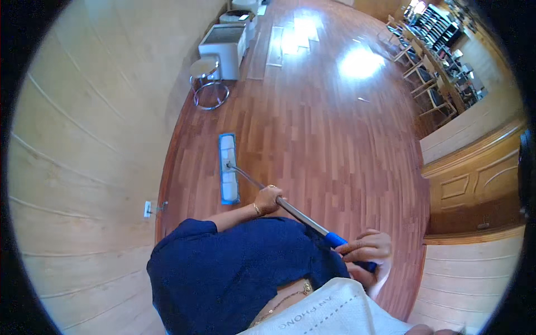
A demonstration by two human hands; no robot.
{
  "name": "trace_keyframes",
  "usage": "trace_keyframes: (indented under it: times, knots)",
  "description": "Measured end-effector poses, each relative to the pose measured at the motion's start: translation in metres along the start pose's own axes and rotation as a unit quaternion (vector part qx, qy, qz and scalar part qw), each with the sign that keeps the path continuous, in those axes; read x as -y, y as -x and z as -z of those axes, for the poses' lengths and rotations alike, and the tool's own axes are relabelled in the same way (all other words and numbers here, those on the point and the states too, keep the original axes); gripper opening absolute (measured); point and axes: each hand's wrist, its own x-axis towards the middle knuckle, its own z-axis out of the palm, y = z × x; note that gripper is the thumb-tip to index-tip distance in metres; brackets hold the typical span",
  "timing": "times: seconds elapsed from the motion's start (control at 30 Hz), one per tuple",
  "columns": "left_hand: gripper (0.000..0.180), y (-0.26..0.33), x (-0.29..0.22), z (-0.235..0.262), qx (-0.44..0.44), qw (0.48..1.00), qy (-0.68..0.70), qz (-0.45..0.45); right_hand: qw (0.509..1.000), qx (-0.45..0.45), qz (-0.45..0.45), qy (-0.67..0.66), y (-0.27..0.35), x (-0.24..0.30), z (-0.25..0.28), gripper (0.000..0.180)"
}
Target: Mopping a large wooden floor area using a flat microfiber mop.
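A flat floor mop lies across my left side, its long white plate edged by a blue pad and resting flat on the wood floor. From the plate's middle a metal pole slants back toward my right side. Partway up the pole, my left hand is closed round it, a bracelet at the wrist. At the upper end, the fingers of my right hand bend over the blue handle grip; part of the grip is hidden under that hand.
A pale panelled wall runs along the left, with a socket. Ahead stand a chrome-ringed stool and a white cabinet. Thin panels lie on the floor. Chairs line a cluttered table at right, beyond a wooden door.
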Motion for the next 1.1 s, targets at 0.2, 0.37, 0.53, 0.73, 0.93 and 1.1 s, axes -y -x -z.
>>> trace_keyframes:
  times: [0.2,0.37,0.53,0.73,0.93,1.1]
  knots:
    - [0.031,-0.050,-0.013,-0.020,-0.002,0.997,0.063,-0.046,0.990,-0.035,0.050,0.129,0.004,0.000,0.015,0.021]
    - [0.032,-0.086,-0.001,-0.031,0.011,0.997,0.036,-0.060,0.979,-0.074,0.151,-0.120,-0.008,-0.056,-0.009,0.024]
    - [0.034,-0.107,0.086,-0.048,-0.069,0.996,-0.038,-0.049,0.976,-0.060,0.133,-0.164,-0.026,-0.095,-0.039,0.020]
    - [0.035,-0.163,0.143,-0.028,-0.060,0.961,0.128,0.236,0.983,-0.107,0.105,-0.105,-0.075,-0.164,-0.072,0.022]
    - [0.046,-0.204,0.151,0.000,-0.029,0.974,0.031,0.222,0.989,-0.106,0.058,-0.088,-0.122,-0.252,-0.104,0.028]
    - [0.044,-0.229,0.201,0.016,0.028,0.977,-0.144,0.154,0.989,-0.103,0.071,-0.077,-0.153,-0.281,-0.117,0.029]
